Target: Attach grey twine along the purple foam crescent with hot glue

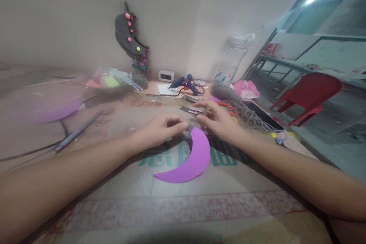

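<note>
Head view: purple crescent lies on the tabletop; left hand pinches its upper tip, right hand half-closed beside it, grip unclear. Pinched tip may crease; scissors just behind it could nick skin.

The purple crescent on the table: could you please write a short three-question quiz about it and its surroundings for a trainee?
1. True or false: the purple crescent hangs on the wall.
2. Where do the left hand and right hand meet? A the crescent's far tip; B its near tip; C its middle.
3. Name the blue tool lying beyond the hands.
Key: 1 false, it lies flat on the table; 2 A; 3 the glue gun.
</note>
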`<move>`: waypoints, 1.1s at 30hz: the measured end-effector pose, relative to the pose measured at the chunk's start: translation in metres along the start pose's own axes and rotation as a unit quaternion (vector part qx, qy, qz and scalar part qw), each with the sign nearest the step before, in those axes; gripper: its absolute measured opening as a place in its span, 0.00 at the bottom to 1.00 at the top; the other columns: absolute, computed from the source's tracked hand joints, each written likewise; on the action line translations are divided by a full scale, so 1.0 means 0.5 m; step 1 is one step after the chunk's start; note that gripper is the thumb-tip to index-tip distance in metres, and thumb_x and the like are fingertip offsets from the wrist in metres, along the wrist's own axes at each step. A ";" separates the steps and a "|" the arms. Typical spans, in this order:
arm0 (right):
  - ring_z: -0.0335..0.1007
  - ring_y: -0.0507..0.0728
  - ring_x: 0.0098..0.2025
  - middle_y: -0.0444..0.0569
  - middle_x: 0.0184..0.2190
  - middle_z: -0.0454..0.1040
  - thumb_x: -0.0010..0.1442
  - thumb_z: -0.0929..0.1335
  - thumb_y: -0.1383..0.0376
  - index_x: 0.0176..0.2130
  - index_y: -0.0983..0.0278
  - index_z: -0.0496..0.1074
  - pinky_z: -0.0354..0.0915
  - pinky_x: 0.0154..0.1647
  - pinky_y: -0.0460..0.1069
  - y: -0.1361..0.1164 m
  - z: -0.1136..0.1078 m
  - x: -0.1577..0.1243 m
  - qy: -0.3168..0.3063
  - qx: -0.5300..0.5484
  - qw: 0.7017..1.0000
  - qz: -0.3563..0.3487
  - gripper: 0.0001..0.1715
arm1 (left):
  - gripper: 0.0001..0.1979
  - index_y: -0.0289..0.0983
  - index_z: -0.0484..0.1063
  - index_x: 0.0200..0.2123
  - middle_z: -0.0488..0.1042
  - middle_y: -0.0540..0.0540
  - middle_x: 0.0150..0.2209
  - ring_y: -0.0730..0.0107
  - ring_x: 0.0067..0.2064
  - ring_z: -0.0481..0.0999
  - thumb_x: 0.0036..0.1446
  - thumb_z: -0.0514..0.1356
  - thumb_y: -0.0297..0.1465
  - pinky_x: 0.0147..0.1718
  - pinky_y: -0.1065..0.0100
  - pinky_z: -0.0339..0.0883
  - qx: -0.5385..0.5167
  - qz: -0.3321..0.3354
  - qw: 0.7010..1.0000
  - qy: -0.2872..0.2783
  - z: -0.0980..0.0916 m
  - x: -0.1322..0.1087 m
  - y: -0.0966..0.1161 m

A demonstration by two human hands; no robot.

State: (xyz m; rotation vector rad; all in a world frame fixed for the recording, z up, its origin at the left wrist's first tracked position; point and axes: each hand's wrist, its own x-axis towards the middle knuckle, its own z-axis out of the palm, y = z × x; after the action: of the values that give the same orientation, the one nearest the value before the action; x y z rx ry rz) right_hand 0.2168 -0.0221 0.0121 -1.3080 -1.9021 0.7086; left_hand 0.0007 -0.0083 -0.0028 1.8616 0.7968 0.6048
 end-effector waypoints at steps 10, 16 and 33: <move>0.59 0.49 0.24 0.42 0.24 0.64 0.62 0.63 0.54 0.30 0.63 0.65 0.58 0.25 0.45 -0.025 -0.002 -0.014 0.061 0.043 0.997 -0.021 0.16 | 0.16 0.35 0.70 0.30 0.71 0.51 0.24 0.74 0.25 0.66 0.61 0.53 0.42 0.25 0.72 0.58 0.031 0.010 0.989 0.144 -0.006 0.004 0.006; 0.58 0.49 0.21 0.40 0.20 0.62 0.59 0.65 0.53 0.27 0.63 0.63 0.55 0.21 0.45 -0.030 0.012 -0.022 -0.025 0.067 0.996 0.052 0.18 | 0.16 0.35 0.71 0.31 0.72 0.50 0.28 0.72 0.29 0.69 0.61 0.53 0.42 0.27 0.72 0.59 0.053 0.034 0.985 0.161 -0.008 0.008 -0.003; 0.56 0.47 0.21 0.39 0.21 0.61 0.60 0.64 0.52 0.28 0.64 0.64 0.55 0.21 0.43 -0.015 0.014 -0.022 -0.020 0.094 0.995 0.009 0.19 | 0.14 0.36 0.70 0.34 0.73 0.48 0.33 0.72 0.30 0.70 0.59 0.55 0.42 0.30 0.70 0.63 0.012 0.031 0.981 0.192 -0.007 0.009 -0.004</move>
State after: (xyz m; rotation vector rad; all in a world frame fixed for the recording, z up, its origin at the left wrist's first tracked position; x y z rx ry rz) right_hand 0.2096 -0.0354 0.0111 -1.2024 -1.8075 0.9058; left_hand 0.0010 -0.0022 -0.0029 1.8212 1.0000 1.0191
